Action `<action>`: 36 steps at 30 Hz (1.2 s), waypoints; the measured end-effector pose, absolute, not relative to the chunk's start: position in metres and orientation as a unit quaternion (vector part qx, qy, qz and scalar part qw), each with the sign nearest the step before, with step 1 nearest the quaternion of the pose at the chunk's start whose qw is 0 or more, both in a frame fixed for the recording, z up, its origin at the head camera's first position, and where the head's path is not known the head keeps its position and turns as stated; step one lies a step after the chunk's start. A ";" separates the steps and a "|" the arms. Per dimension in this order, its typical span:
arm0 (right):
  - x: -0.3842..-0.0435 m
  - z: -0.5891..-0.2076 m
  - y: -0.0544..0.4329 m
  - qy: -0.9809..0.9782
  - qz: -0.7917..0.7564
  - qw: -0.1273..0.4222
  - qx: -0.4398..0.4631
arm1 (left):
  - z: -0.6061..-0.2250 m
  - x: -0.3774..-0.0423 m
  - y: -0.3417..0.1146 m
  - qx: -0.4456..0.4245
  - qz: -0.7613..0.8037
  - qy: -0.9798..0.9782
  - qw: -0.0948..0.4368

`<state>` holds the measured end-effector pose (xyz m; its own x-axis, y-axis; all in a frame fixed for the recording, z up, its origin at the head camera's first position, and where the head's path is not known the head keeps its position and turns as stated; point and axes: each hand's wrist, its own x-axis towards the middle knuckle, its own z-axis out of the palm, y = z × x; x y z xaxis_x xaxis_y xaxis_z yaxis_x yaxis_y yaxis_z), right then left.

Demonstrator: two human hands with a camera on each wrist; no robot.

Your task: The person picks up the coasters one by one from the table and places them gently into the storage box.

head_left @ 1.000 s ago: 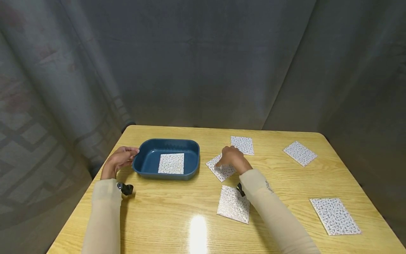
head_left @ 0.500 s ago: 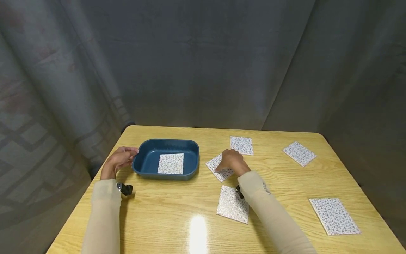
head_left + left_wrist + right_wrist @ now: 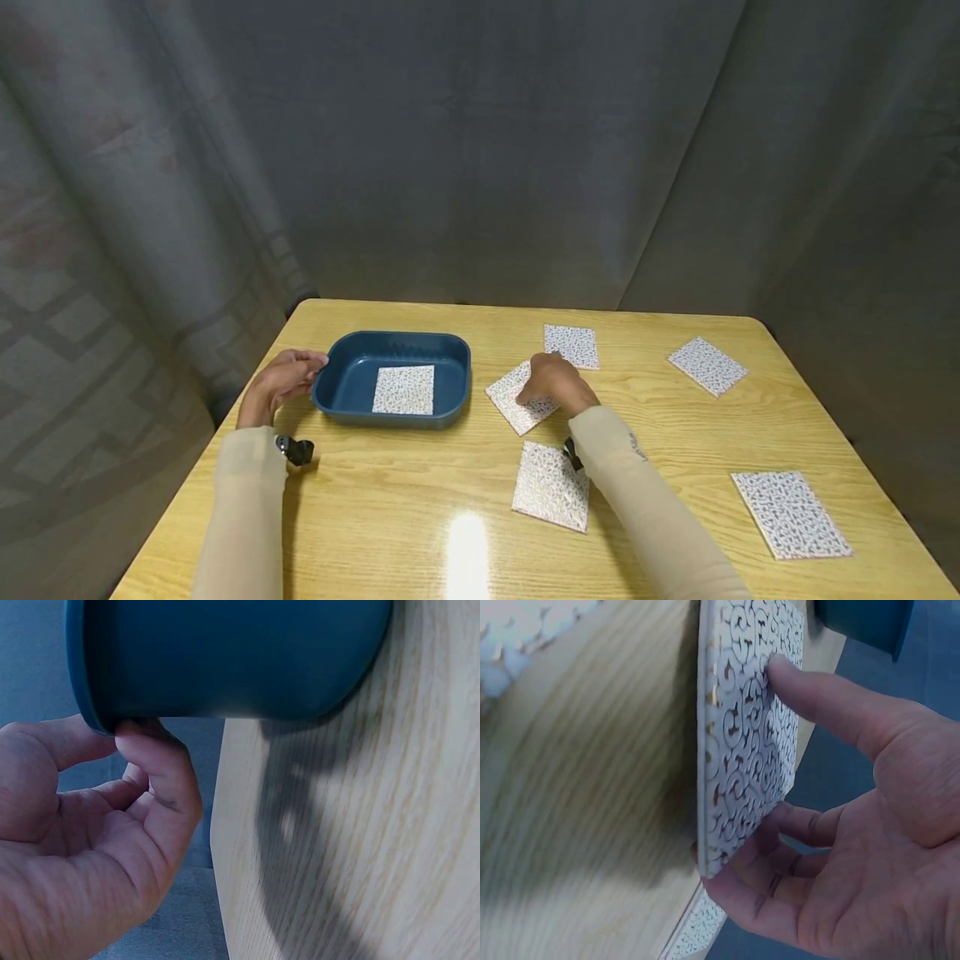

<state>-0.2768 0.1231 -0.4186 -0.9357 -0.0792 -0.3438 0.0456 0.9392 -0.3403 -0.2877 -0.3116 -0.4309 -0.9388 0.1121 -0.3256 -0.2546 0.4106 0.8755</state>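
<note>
My left hand (image 3: 287, 377) pinches the left rim of a dark blue rectangular tub (image 3: 397, 421) between thumb and fingers; the left wrist view shows the tub's rim (image 3: 94, 724) there. One white patterned tile (image 3: 405, 389) lies flat inside the tub. To the tub's right, my right hand (image 3: 557, 382) holds another white patterned tile (image 3: 513, 402). In the right wrist view the thumb lies on that tile's face (image 3: 742, 742), and the fingers curl round its edge. The tile looks slightly raised off the table on one side.
More patterned tiles lie on the wooden table (image 3: 390, 517): one behind the right hand (image 3: 572, 343), one under the right wrist (image 3: 549, 492), one at the far right (image 3: 707, 365) and one at the near right (image 3: 792, 514). A grey curtain (image 3: 465, 167) hangs behind.
My right hand's grip on the tile has shifted slightly, and the tile's near edge now looks a little raised. My left hand and the tub have stayed put.
</note>
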 end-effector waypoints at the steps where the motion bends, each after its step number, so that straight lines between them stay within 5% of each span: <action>1: -0.277 -0.417 0.124 0.968 -0.176 0.179 -0.010 | -0.431 -0.287 -0.311 -0.041 0.542 0.822 0.169; 36: -0.289 -0.383 0.152 0.865 -0.432 0.252 -0.040 | -0.431 -0.287 -0.311 -0.040 0.548 0.818 0.170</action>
